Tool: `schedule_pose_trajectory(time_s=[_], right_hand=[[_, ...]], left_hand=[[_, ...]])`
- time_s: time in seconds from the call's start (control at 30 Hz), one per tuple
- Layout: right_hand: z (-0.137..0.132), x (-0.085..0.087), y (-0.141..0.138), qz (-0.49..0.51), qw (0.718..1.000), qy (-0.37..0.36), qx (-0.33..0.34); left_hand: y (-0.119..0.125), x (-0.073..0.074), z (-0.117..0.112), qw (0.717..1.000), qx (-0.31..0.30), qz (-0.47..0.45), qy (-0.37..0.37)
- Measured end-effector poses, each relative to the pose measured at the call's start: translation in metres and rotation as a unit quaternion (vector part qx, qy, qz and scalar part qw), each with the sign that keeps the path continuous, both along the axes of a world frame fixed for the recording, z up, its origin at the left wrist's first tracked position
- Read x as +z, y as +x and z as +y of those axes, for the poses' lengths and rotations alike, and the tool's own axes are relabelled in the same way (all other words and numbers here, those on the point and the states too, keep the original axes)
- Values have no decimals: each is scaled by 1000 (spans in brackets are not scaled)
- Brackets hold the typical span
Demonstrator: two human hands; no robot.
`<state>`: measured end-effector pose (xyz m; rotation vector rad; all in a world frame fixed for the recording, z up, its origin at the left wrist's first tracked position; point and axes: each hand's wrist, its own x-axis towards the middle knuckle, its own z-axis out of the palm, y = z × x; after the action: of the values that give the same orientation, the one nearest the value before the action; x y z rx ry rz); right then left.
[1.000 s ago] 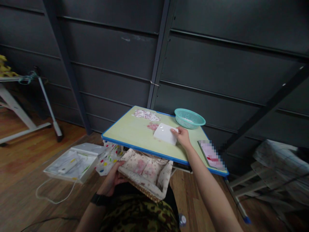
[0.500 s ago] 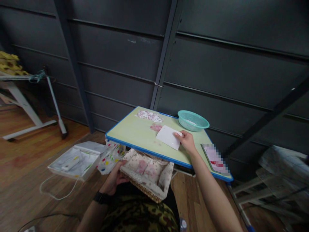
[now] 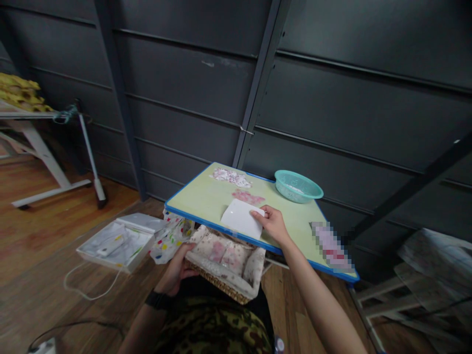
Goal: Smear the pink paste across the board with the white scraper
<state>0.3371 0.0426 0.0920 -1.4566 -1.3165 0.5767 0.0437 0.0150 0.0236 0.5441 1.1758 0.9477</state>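
My right hand [image 3: 271,222] grips the right edge of a flat white card [image 3: 241,218], which lies low over the tabletop close to its front edge. Under that edge my left hand [image 3: 179,269] holds the left side of a cloth-lined wicker basket [image 3: 221,290]; some pinkish bits rest on its lining. Behind the card a patch of pink bits [image 3: 248,197] is spread on the pale yellow table [image 3: 195,199] with a blue rim. Farther back lies a heap of white and purplish pieces [image 3: 231,177].
At the back right of the table stands a green plastic basin [image 3: 298,187] with something white inside. A blurred-out flat item [image 3: 332,248] lies on the right. On the floor to the left is an open white box [image 3: 120,241] with a cord, beside a dotted plastic bag [image 3: 170,237].
My right hand has drawn the white card toward the table's front edge and a little left, uncovering more of the pink patch. My left hand still holds the basket in place.
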Motion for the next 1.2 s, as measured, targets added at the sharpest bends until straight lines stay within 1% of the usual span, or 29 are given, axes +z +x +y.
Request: schedule_pose_trajectory(time_s=[0.1, 0.17, 0.2, 0.23, 0.27, 0.33, 0.4, 0.43, 0.57, 0.63, 0.8, 0.87, 1.07, 1.2], right_hand=[[2, 0, -2, 21, 1000, 2, 15], [10, 5, 5, 39, 999, 15, 9], [16, 9, 12, 45, 998, 31, -6], [24, 13, 21, 47, 997, 50, -26], [32, 18, 31, 45, 994, 80, -61], [47, 23, 52, 43, 979, 143, -141], [59, 23, 69, 36, 966, 163, -196], [63, 20, 75, 32, 966, 161, -201], [64, 4, 82, -5, 976, 127, -176], [60, -1, 83, -28, 975, 128, -177], [54, 2, 89, -44, 962, 129, -239], [53, 3, 91, -44, 964, 123, -233], [57, -1, 87, -55, 975, 110, -185], [57, 0, 86, -48, 976, 107, -181]], left_hand=[[0, -2, 1, 1000, -4, -4, 4], [0, -4, 2, 1000, -3, -3, 1], [0, -5, 3, 1000, -2, -1, 0], [0, -5, 3, 1000, -1, 0, -2], [0, -5, 3, 1000, 0, 2, -3], [1, -4, 3, 1000, -2, 1, -2], [1, -3, 2, 1000, -1, -2, 1], [1, -3, 1, 1000, 0, -3, 3], [1, -1, 0, 1000, -2, -2, 0], [1, 0, 1, 1000, -4, 0, -7], [1, 6, 1, 1000, 1, 3, -15], [1, 6, 1, 1000, -2, 1, -8], [-1, 4, 2, 1000, -11, -1, 6], [-1, 4, 2, 1000, -4, -3, 5]])
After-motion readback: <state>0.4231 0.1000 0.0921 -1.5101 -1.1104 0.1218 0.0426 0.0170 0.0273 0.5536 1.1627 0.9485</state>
